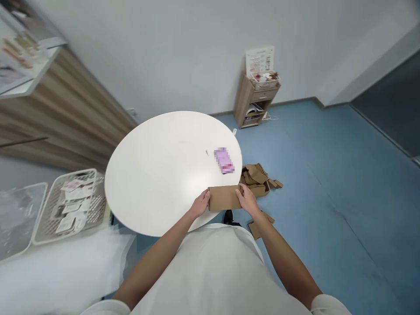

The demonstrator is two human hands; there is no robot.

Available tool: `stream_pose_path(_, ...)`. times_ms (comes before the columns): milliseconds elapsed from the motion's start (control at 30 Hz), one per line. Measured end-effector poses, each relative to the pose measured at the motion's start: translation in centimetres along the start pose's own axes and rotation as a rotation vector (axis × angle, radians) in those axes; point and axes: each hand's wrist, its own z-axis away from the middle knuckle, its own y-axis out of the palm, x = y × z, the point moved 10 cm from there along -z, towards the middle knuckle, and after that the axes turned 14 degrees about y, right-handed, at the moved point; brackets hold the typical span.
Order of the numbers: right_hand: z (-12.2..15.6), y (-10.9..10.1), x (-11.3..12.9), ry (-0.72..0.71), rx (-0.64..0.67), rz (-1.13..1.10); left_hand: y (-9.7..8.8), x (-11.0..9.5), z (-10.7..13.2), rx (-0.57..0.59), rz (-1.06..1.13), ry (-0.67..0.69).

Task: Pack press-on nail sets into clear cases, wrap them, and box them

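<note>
A flat brown cardboard box (224,198) is held level between my two hands, above the near right edge of the white round table (157,175). My left hand (201,204) grips its left end. At the right end, my right hand (246,199) has its fingers closed on the box. The undersides of the fingers are partly hidden. Beyond the box, a purple item (224,160), blurred into blocks, lies on the tabletop. A tiny dark object (207,152) rests to its left, too small to name.
On the blue floor at the right lie a heap of cardboard boxes (256,177) and loose cardboard pieces (254,229). A small wooden cabinet (243,103) stands by the wall. White plastic baskets (41,234), one holding packets, are at the left beside a wood-grain counter (75,100).
</note>
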Motion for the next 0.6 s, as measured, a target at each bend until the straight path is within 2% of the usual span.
stream_pose_path(100, -0.8, -4.8, -5.0, 0.089, -0.088, -0.061, 6.6, -3.4, -3.1, 0.171, 0.034, 0.015)
stream_pose_path(200, -1.4, -9.1, -9.4, 0.169, -0.162, -0.16, 12.2, -6.5, -6.0, 0.237, 0.058, 0.037)
stream_pose_path(333, -1.7, -13.2, -13.2, 0.198, -0.275, -0.289, 18.3, -9.6, -8.4, 0.328, 0.133, 0.092)
stream_pose_path(400, -1.7, -14.0, -14.0, 0.192, -0.323, -0.31, 19.6, -10.2, -8.9, 0.33, 0.139, 0.111)
stream_pose_path(467, -1.9, -14.0, -14.0, 0.181, -0.336, -0.318, 19.6, -10.4, -9.1, 0.31, 0.141, 0.133)
stream_pose_path(533, -2.3, -13.4, -13.0, 0.152, -0.31, -0.321, 18.6, -10.4, -8.9, 0.289, 0.157, 0.147)
stream_pose_path(600, -3.0, -12.4, -11.2, 0.094, -0.259, -0.329, 16.7, -10.0, -8.6, 0.246, 0.178, 0.13)
